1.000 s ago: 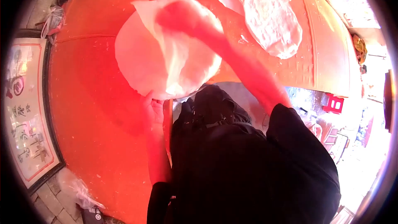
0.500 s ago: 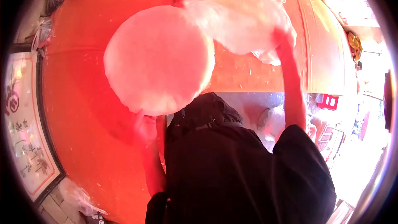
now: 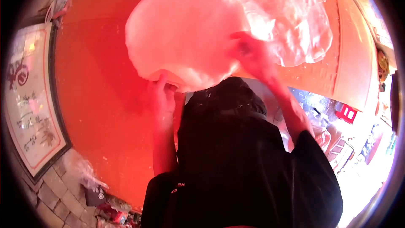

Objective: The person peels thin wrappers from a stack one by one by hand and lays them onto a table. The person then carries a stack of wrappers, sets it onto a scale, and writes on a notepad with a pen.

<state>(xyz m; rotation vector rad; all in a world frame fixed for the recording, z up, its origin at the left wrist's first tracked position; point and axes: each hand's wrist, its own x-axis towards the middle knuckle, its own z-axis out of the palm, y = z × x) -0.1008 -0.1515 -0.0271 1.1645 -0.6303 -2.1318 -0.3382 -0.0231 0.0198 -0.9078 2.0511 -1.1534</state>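
A large, pale, round dough sheet [image 3: 185, 29] lies in front of me, perhaps the top of a stack; the red light hides its detail. My left hand [image 3: 163, 95] pinches its near left edge, where a small flap lifts beside the fingertips. My right hand [image 3: 253, 55] is at the sheet's right edge, its fingers smeared by motion, so I cannot tell whether they grip it. To the right lies a second thin, wrinkled sheet [image 3: 291, 25], its left part close to the big round one.
Everything lies on an orange-red covered table [image 3: 101, 101]. A framed sign with writing [image 3: 36, 101] stands at the left, with a plastic bag [image 3: 78, 166] below it. A red box [image 3: 346, 113] sits low at the right.
My right hand has let go of the wrinkled sheet, now lying at the right, and moved left to the big round sheet's edge. My left hand stays at the near edge. The camera view has shifted.
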